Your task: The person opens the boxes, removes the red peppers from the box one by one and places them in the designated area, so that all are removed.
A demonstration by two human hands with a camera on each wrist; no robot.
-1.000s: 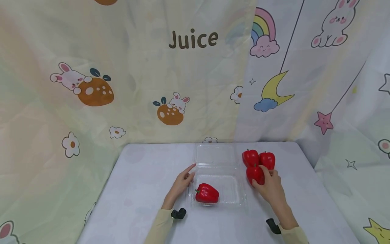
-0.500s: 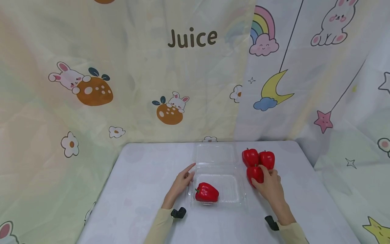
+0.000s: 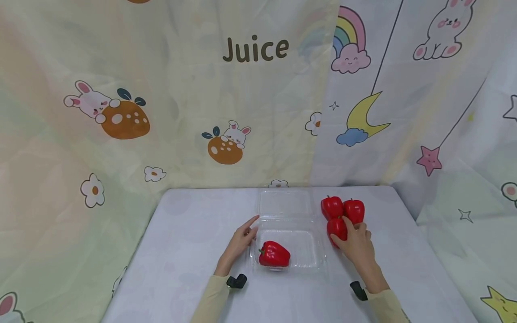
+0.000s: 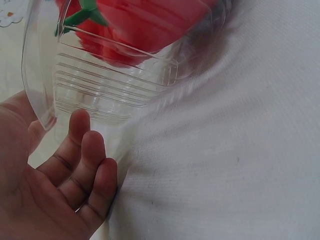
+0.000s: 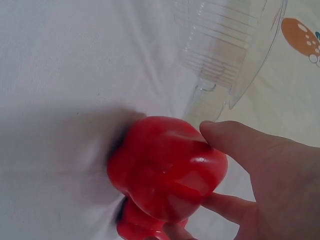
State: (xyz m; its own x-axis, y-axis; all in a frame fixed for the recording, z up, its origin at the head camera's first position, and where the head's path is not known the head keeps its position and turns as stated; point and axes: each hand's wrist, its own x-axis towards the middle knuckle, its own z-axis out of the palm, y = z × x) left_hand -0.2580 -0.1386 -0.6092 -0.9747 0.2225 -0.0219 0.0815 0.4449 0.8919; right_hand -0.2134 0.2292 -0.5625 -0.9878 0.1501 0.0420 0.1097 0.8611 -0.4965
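Note:
A clear plastic clamshell container [image 3: 304, 249] lies with its lid folded back on the table, one red bell pepper [image 3: 274, 254] on its side in the left of its base. My left hand [image 3: 240, 244] touches the container's left side, index finger stretched along the rim by the hinge; in the left wrist view the other fingers bend loosely beside the ribbed wall [image 4: 100, 85]. To the right of the container, my right hand [image 3: 358, 244] grips another red bell pepper [image 5: 167, 167] between thumb and fingers. That pepper stands at the front of a cluster of three.
Behind the gripped pepper stand two more red bell peppers, one at left [image 3: 332, 207] and one at right [image 3: 354, 210]. The container's transparent lid [image 3: 286, 203] reaches toward the table's back edge. A printed cloth [image 3: 262, 98] hangs behind the white table [image 3: 194, 215].
My right hand has shifted slightly left and closer around the front pepper, which turns or tilts a little. The left hand and container stay where they were.

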